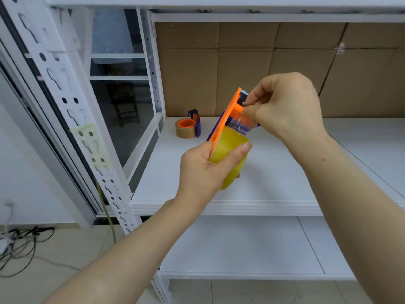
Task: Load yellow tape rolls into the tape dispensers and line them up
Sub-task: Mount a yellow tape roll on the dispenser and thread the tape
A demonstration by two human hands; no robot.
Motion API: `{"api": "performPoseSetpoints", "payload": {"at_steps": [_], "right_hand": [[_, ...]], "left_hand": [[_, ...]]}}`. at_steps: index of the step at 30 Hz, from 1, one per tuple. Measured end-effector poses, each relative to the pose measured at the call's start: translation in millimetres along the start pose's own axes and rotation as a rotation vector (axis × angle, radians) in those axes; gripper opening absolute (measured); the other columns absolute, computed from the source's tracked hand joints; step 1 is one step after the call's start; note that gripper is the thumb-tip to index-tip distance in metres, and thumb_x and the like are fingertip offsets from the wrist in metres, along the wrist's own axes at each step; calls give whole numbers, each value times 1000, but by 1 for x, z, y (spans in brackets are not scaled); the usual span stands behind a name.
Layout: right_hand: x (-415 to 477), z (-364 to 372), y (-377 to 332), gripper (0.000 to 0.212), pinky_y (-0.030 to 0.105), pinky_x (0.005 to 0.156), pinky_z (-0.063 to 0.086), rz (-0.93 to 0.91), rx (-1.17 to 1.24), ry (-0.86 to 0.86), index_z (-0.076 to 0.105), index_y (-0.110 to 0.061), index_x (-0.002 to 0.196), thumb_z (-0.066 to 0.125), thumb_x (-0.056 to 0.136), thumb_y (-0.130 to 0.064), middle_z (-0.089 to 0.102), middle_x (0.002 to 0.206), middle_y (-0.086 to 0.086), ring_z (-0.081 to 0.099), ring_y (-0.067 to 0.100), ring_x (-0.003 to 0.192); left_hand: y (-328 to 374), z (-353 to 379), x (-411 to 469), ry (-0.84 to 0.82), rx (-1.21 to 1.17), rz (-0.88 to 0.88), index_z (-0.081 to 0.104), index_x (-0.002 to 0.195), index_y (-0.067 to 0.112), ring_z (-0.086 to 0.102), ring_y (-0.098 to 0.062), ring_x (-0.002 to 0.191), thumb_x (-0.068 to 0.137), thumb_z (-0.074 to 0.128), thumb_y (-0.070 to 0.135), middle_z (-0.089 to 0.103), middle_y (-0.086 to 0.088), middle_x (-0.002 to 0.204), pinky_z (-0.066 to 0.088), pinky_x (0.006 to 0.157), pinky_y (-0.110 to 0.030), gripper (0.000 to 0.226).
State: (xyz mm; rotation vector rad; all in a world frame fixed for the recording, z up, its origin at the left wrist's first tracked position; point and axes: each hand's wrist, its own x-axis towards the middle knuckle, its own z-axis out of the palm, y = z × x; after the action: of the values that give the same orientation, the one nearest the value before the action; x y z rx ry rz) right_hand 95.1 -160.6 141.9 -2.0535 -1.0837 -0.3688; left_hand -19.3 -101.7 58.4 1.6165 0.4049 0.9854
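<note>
My left hand (202,166) grips a yellow tape roll (232,157) mounted on an orange and blue dispenser (233,108), held up in front of the shelf. My right hand (287,108) pinches the loose clear end of the tape (240,123) near the dispenser's top, by the cutter. A second dispenser (195,121), blue with an orange core, lies on the white shelf board (274,172) at the back left with a brownish tape roll (185,131) on it.
Cardboard sheets (274,69) line the back of the shelf. A lower white shelf (241,249) sits below. A perforated white upright (72,110) stands at the left, with cables (24,240) on the floor.
</note>
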Motion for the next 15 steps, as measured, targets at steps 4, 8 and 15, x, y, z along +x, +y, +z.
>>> {"api": "performPoseSetpoints", "payload": {"at_steps": [4, 8, 15], "right_hand": [[-1, 2, 5, 11, 40, 73, 54, -86, -70, 15, 69, -18, 79, 65, 73, -10, 66, 79, 3, 63, 26, 85], [5, -7, 9, 7, 45, 77, 56, -39, -5, -132, 68, -17, 76, 68, 76, -11, 66, 76, 4, 66, 26, 79], [7, 0, 16, 11, 39, 78, 52, -99, -105, -114, 68, -9, 86, 58, 82, -9, 68, 85, 8, 63, 27, 87]], "left_hand": [[-5, -4, 3, -107, -3, 28, 65, 77, 25, 63, -11, 50, 74, 70, 36, 65, 7, 56, 51, 48, -24, 12], [-12, -11, 4, -221, 15, 34, 61, 85, 28, 65, -9, 57, 66, 62, 40, 67, 10, 62, 51, 52, -20, 22], [-17, -6, 7, -196, 49, 45, 62, 79, 27, 63, -11, 55, 73, 65, 24, 65, 8, 59, 53, 52, -26, 8]]}}
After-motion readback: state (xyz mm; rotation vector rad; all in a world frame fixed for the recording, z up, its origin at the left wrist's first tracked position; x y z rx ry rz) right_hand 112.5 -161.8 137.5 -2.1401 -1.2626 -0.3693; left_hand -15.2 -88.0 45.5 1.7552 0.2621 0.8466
